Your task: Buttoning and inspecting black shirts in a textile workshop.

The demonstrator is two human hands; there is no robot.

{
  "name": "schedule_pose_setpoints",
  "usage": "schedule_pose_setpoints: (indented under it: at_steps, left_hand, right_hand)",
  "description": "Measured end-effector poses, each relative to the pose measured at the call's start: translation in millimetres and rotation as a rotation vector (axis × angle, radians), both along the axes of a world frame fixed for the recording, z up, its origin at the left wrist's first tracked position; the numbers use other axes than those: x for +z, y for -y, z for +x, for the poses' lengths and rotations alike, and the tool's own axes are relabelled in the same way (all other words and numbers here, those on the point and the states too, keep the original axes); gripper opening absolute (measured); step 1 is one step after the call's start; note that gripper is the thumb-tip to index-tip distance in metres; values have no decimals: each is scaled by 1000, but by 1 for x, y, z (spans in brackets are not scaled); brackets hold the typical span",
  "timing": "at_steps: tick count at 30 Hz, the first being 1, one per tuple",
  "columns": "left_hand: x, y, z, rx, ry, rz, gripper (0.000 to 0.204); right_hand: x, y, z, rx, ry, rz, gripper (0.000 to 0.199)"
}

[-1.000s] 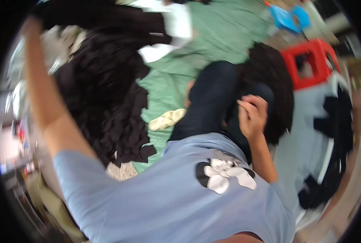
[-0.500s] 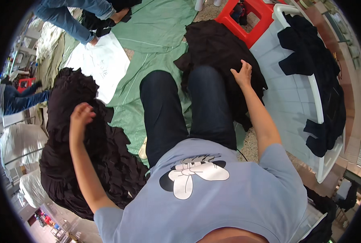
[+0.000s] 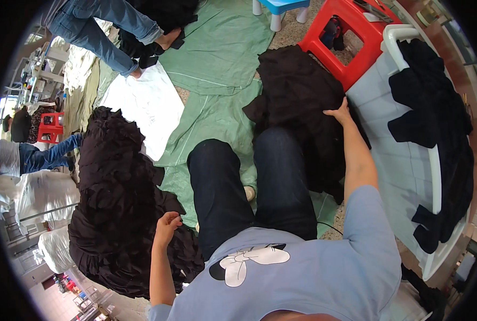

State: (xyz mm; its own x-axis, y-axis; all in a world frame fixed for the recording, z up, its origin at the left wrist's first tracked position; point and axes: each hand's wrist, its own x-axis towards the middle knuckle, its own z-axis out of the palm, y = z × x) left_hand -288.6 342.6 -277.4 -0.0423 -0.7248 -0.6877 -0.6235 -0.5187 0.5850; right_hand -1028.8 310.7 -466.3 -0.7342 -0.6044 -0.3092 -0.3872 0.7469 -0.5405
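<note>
My left hand (image 3: 167,228) is drawn close to my left hip, in front of the tall heap of dark fabric pieces (image 3: 112,187). Its fingers are curled together, and a tiny pale bit shows at their tips, too small to name. On the other side, my right hand (image 3: 341,113) reaches forward with thumb and fingers apart. It rests at the right edge of a flatter pile of dark cloth (image 3: 297,88) beside my right knee. No piece is visibly gripped there.
Green sheeting (image 3: 212,115) and a white sheet (image 3: 145,101) cover the floor ahead. To the right stand a red stool (image 3: 351,64) and a white bin (image 3: 394,155) with dark garments (image 3: 452,160) over its rim. A blue stool (image 3: 284,5) and another person's legs (image 3: 99,35) are beyond.
My left hand has come back from over the fabric heap toward my hip, its fingers curled. My right hand has shifted slightly along the cloth pile's edge. The view has tilted forward.
</note>
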Motion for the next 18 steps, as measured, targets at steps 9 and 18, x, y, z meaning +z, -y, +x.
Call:
schedule_pose_setpoints:
  at_steps: [9,18]
  left_hand:
    - [35,76,-116,79,-357,-575,19]
    - [26,96,-355,205,-1026,104,58]
  right_hand:
    - [47,-29,63,38,437,-107,90]
    - [172,-69,85,119,856,-492,44]
